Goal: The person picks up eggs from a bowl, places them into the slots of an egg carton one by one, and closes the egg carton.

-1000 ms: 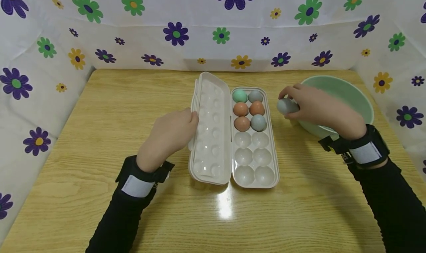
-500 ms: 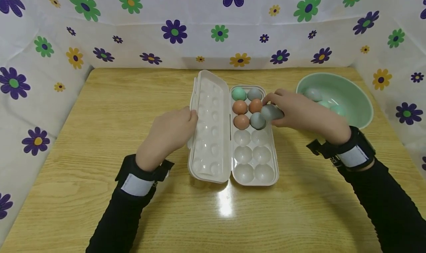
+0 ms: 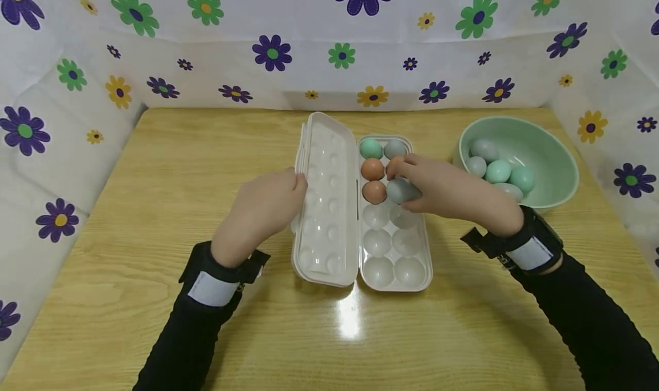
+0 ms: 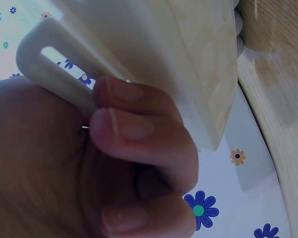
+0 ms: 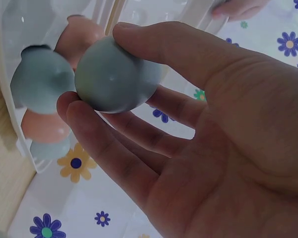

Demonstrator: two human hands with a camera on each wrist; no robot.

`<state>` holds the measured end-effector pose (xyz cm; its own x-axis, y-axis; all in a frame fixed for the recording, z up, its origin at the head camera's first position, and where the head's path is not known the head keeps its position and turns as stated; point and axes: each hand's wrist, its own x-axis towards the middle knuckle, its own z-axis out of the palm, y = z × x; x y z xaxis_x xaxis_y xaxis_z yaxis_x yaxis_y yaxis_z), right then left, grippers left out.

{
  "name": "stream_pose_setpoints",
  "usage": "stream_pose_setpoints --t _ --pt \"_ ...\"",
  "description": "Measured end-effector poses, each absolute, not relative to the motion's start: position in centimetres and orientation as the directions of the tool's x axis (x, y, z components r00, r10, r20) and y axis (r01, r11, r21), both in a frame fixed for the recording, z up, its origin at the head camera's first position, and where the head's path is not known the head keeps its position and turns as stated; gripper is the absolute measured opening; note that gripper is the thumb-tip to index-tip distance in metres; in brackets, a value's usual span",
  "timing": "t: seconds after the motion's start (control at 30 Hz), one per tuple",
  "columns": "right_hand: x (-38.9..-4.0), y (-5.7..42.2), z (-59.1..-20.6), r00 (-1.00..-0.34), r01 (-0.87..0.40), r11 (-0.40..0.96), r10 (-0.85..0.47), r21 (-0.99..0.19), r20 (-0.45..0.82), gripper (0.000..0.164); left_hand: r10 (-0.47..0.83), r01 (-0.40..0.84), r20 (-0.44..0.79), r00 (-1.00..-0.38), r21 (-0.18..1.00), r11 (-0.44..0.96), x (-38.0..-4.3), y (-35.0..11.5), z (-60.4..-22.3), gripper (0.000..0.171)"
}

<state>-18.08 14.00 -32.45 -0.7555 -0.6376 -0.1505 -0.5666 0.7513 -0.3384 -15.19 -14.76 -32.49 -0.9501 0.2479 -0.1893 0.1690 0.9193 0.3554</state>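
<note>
A white plastic egg carton [image 3: 396,288] lies with its lid [image 3: 321,208] folded back to the left. My left hand [image 3: 259,214] grips the lid's outer edge, and the left wrist view has its fingers curled at a looped handle [image 4: 64,74]. Between the thumb and fingers of my right hand [image 3: 458,191] is a blue-grey egg [image 5: 114,74], held over the carton's right column. Another blue-grey egg [image 5: 43,82] sits in the carton close by, hidden in the head view. Two brown eggs [image 3: 373,170] [image 3: 374,192], a green egg [image 3: 370,148] and a grey egg [image 3: 395,149] occupy far cups.
A pale green bowl [image 3: 561,179] with several grey and green eggs [image 3: 498,171] stands at the back right of the wooden table [image 3: 180,145]. Bare cups [image 3: 378,271] line the carton's near half. A flower-printed cloth [image 3: 309,65] encloses the back and sides.
My right hand has carried the blue-grey egg leftward from beside the bowl to above the carton. The left hand keeps its place on the lid.
</note>
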Motion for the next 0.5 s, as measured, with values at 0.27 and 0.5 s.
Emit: stream_pose_setpoints --t 0.27,0.5 --pt "-17.8 12.9 -33.1 -0.738 -0.603 0.730 -0.664 -0.321 -0.121 0.038 0.240 0.163 -0.182 -0.953 0.360 0.919 -15.1 -14.8 -32.5 0.045" --pt "-17.7 12.7 -33.5 -0.745 -0.605 0.742 -0.656 -0.288 -0.124 0.038 0.235 0.163 -0.178 -0.956 0.342 0.925 -15.0 -14.8 -32.6 0.046"
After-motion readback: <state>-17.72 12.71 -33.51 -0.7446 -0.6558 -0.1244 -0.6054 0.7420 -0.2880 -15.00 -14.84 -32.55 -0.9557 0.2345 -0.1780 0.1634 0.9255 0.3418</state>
